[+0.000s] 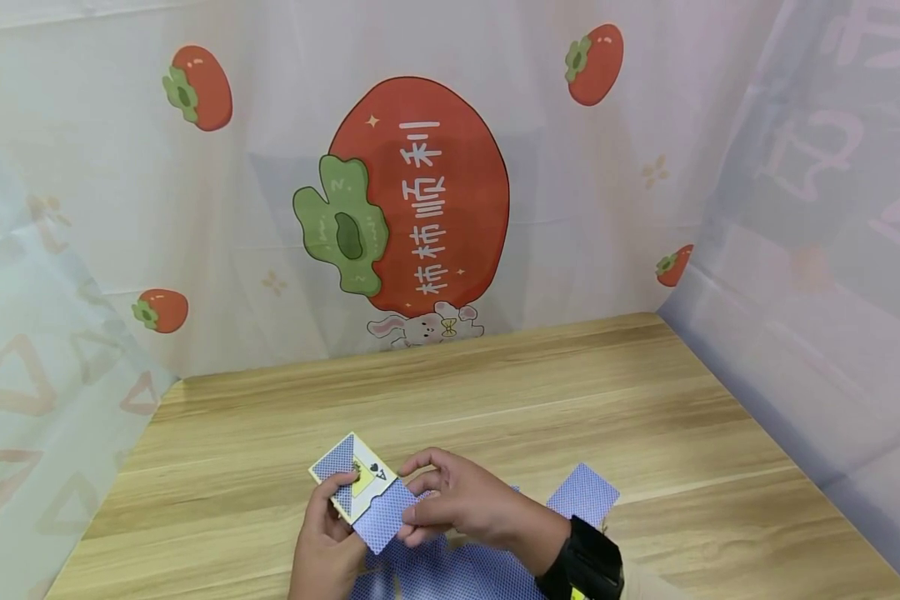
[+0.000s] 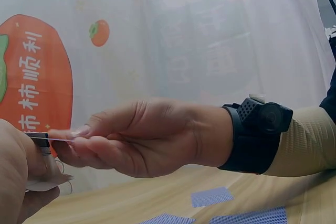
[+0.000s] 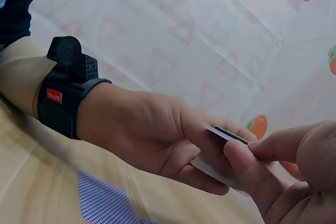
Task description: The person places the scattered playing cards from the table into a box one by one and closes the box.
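Over tabletop [image 1: 495,392] | left fingers [image 1: 337,481] grip card box [image 1: 364,493] | right fingers [image 1: 430,509] pinch edge of blue card [image 1: 383,518] | room ahead

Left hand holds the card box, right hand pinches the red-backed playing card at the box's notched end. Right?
No: the playing card is blue-backed, not red, as the head view shows. Otherwise fine: left hand holds the card box, right hand pinches the playing card at the box's notched end.

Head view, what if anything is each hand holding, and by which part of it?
The left hand holds the box by its left edge. The right hand pinches the card by the end sticking out of the box.
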`<state>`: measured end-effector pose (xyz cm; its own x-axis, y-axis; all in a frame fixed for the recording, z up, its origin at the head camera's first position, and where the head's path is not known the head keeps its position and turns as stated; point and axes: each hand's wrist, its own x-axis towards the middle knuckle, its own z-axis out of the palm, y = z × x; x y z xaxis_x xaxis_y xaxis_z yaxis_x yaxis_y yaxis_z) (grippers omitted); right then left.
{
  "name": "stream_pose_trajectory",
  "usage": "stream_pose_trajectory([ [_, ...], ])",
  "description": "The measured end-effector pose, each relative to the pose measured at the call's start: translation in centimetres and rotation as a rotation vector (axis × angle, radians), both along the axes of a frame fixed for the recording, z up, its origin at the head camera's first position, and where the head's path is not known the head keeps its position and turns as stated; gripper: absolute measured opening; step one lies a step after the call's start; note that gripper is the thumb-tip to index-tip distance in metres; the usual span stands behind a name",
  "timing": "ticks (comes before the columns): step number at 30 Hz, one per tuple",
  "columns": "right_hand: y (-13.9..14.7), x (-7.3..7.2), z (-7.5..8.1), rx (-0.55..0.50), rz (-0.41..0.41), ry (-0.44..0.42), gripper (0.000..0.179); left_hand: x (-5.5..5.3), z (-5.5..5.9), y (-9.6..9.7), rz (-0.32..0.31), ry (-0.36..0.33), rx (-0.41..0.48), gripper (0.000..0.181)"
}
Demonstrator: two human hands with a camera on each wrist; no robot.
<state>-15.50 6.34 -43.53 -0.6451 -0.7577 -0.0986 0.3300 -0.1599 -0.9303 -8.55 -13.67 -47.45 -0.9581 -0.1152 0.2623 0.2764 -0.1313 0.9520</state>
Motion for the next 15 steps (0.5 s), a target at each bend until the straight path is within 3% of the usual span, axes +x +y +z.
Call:
stream_pose_trajectory([
  [4, 0.08, -0.11, 0.12, -0.002, -0.029, 0.082, 0.055, 0.08, 0.21, 0.10, -0.008, -0.019, -0.018, 0.064],
  [11, -0.11, -0.07, -0.27, 0.267, -0.207, 0.493, 0.036, 0.40, 0.90, 0.53, -0.051, -0.159, -0.056, 0.063],
  [15, -0.08, -0.08, -0.43, 0.336, -0.225, 0.553, 0.029, 0.47, 0.95, 0.59, -0.062, -0.163, -0.057, 0.064],
])
